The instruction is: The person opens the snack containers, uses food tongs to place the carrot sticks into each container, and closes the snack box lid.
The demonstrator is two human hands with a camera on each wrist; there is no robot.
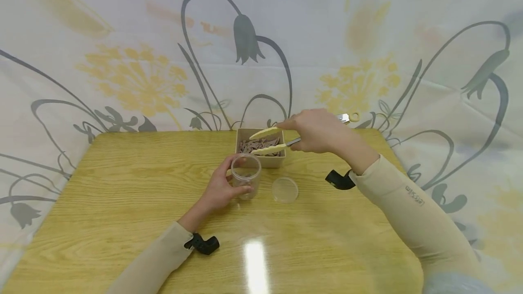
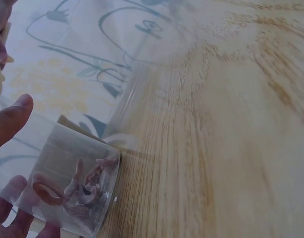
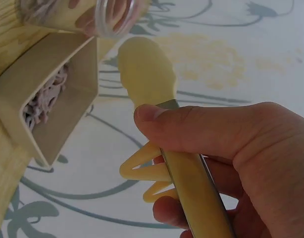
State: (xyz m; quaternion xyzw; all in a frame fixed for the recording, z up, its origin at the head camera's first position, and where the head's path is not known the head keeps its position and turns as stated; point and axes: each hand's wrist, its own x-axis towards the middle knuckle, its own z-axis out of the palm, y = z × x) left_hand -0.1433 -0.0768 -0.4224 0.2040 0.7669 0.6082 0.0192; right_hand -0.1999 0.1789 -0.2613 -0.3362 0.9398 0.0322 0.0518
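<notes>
My left hand (image 1: 216,189) grips a clear plastic jar (image 1: 247,179) with its mouth facing up. A few brownish strips (image 2: 87,191) lie at the bottom of the jar in the left wrist view. In my right hand (image 1: 323,131) are metal tongs with pale yellow ends (image 3: 148,74). The two tong ends stand apart with nothing between them, over a beige rectangular box (image 1: 271,162) just behind the jar. Thin brownish strips (image 1: 261,143) fill the lower part of the box.
A round clear lid (image 1: 285,190) lies flat on the wooden table (image 1: 135,194), right of the jar. The box stands near the table's far edge, against a flower-patterned cloth backdrop (image 1: 265,80). Black wrist cameras sit on both sleeves.
</notes>
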